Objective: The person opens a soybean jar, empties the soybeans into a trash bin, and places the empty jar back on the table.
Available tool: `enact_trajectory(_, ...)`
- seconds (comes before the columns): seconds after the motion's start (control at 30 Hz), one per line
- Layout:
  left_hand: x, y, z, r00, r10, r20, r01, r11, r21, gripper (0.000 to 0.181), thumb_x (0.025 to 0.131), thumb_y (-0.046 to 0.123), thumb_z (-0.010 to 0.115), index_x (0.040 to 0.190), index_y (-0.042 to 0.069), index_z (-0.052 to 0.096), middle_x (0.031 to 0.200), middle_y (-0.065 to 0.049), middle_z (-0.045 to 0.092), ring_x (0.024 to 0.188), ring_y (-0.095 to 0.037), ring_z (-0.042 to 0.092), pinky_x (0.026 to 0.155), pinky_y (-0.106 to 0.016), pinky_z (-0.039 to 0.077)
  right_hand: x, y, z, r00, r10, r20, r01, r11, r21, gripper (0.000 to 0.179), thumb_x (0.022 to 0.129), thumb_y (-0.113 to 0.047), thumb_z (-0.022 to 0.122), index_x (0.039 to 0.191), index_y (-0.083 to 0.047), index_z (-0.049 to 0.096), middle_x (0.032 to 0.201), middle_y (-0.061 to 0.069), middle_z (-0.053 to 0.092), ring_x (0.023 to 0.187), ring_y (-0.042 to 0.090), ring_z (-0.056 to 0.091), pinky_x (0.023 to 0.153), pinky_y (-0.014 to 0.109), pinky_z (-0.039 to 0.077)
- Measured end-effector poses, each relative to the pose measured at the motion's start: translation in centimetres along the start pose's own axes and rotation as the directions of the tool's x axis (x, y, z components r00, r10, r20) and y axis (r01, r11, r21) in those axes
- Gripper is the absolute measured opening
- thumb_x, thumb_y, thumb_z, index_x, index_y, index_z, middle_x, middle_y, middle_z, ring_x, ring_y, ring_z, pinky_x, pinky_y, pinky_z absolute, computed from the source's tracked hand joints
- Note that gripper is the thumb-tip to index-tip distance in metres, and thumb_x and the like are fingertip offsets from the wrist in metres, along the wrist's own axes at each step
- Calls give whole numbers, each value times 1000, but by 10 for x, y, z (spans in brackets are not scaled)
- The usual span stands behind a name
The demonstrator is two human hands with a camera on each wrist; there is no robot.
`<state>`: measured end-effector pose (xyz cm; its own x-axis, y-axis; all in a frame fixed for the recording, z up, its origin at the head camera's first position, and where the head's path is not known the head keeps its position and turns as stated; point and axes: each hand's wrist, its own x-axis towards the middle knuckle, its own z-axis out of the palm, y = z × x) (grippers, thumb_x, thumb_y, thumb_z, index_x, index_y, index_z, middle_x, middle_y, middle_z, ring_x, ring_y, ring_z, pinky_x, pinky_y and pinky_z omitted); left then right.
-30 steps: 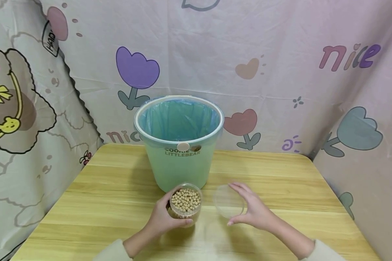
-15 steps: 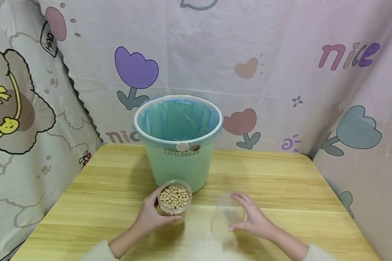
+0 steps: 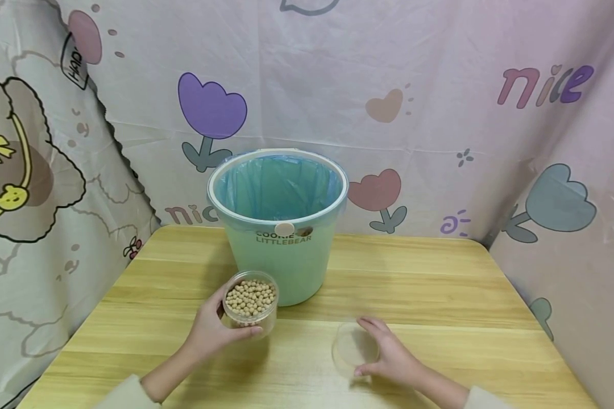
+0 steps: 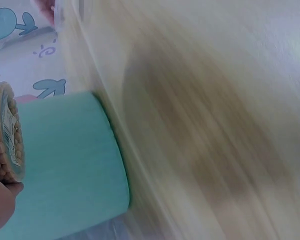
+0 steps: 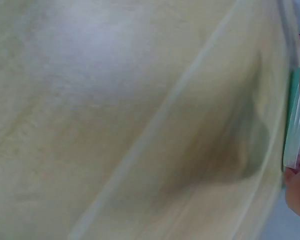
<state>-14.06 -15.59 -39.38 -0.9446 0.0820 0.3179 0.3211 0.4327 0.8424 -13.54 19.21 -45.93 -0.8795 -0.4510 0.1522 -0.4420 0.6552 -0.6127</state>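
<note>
My left hand point(image 3: 208, 325) grips a clear plastic jar point(image 3: 265, 322) around its side, fingers behind and thumb at the front. Round beige beans point(image 3: 251, 298) fill it almost to the rim. The left wrist view shows the jar's underside point(image 4: 10, 132) with a printed label, raised over the table. To the right, my right hand point(image 3: 395, 357) holds a clear round lid point(image 3: 351, 347) by its edge between thumb and fingers. In the right wrist view the same lid point(image 5: 297, 127) appears edge-on, with ridges along its side.
A green bin point(image 3: 286, 264) with a white rim and blue liner point(image 3: 281, 187) stands at the back centre of the wooden table point(image 3: 430, 289), just behind the jar. Patterned cloth point(image 3: 312, 85) hangs behind the table and along both sides.
My left hand has carried the jar leftward and slightly up in the head view, apart from the lid. The right hand has lowered the lid a little toward the table's front.
</note>
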Motion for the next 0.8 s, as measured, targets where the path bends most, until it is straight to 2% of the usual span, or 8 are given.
enact_trajectory(0.17, 1, 2, -12, 1000, -22, -10, 22, 999, 35, 97, 53, 15, 89, 137, 2, 41, 129, -21, 54, 115, -32, 53, 91, -11, 42, -3, 3, 7, 999, 12, 36, -12, 1000, -1, 100, 59, -43, 79, 132, 12, 39, 137, 28, 40, 123, 43, 42, 100, 54, 37)
enact_trajectory(0.3, 2, 3, -20, 999, -41, -19, 42, 998, 50, 98, 54, 15, 89, 137, -1, 39, 129, -24, 52, 116, -34, 52, 90, -7, 39, -4, 5, 10, 998, 22, 58, -22, 1000, 1, 101, 59, -44, 79, 133, 12, 38, 138, 27, 38, 125, 43, 40, 101, 54, 36)
enact_trajectory(0.43, 1, 2, -27, 999, -25, -47, 26, 999, 39, 95, 54, 11, 88, 136, -3, 40, 129, -26, 51, 111, -4, 53, 88, -2, 38, -5, 6, 14, 998, 6, 56, -6, 1000, -15, 102, 59, -47, 78, 132, 12, 39, 136, 26, 40, 125, 41, 42, 100, 54, 37)
enact_trajectory(0.53, 2, 2, -32, 998, 4, -63, -3, 1000, 24, 94, 55, 8, 87, 135, -4, 40, 128, -28, 50, 102, 17, 42, 87, 0, 37, -6, 7, 16, 998, 1, 56, 1, 1000, -26, 102, 59, -49, 77, 132, 12, 40, 136, 25, 41, 124, 39, 42, 100, 54, 38)
enact_trajectory(0.8, 9, 5, -42, 992, 85, -94, -87, 996, -16, 88, 57, -1, 84, 134, -5, 41, 128, -29, 49, 103, 17, 44, 88, 0, 38, -6, 9, 21, 998, -43, 37, 46, 995, -86, 102, 59, -52, 76, 130, 12, 42, 132, 22, 45, 121, 37, 45, 97, 50, 43)
